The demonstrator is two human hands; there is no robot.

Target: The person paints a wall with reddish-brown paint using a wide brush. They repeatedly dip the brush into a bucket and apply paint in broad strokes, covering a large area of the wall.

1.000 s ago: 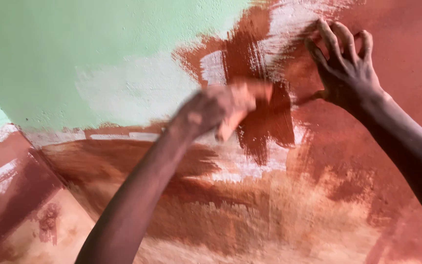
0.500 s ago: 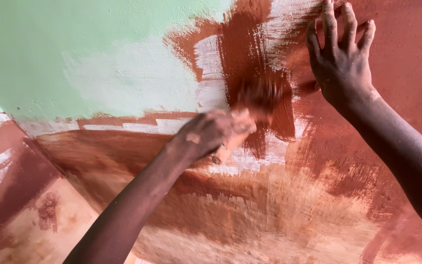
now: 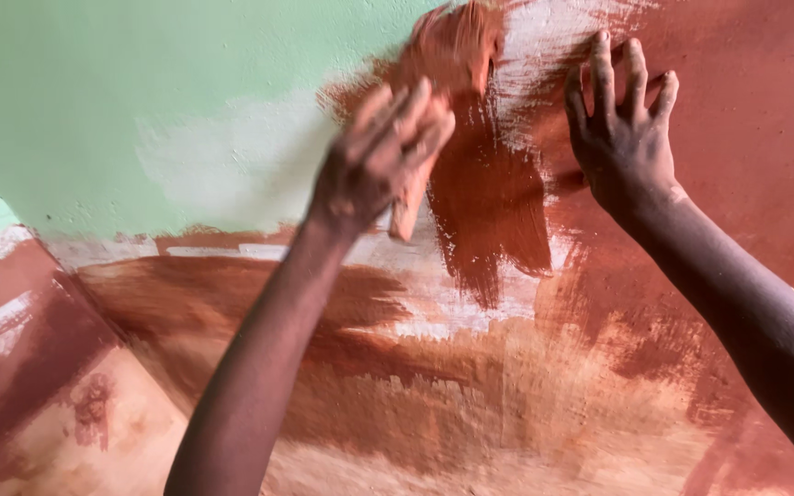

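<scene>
My left hand (image 3: 383, 152) grips a paintbrush (image 3: 448, 55) whose bristles, loaded with reddish-brown paint, press against the wall near the top centre. The brush is blurred by motion, and its wooden handle end (image 3: 406, 216) pokes out below my fingers. My right hand (image 3: 622, 129) lies flat on the wall with fingers spread, just right of the fresh brown streak (image 3: 489, 202). It holds nothing.
The wall is pale green (image 3: 140, 73) at the upper left, with a white patch (image 3: 232, 161) beside the brush. Reddish-brown paint (image 3: 746, 110) covers the right and lower parts, thinner and orange-tan low down (image 3: 507, 404). A wall corner (image 3: 75, 294) runs at lower left.
My left hand has swept the brush upward from the middle of the wall to near the top. The brown streak has grown. My right hand has stayed planted on the wall.
</scene>
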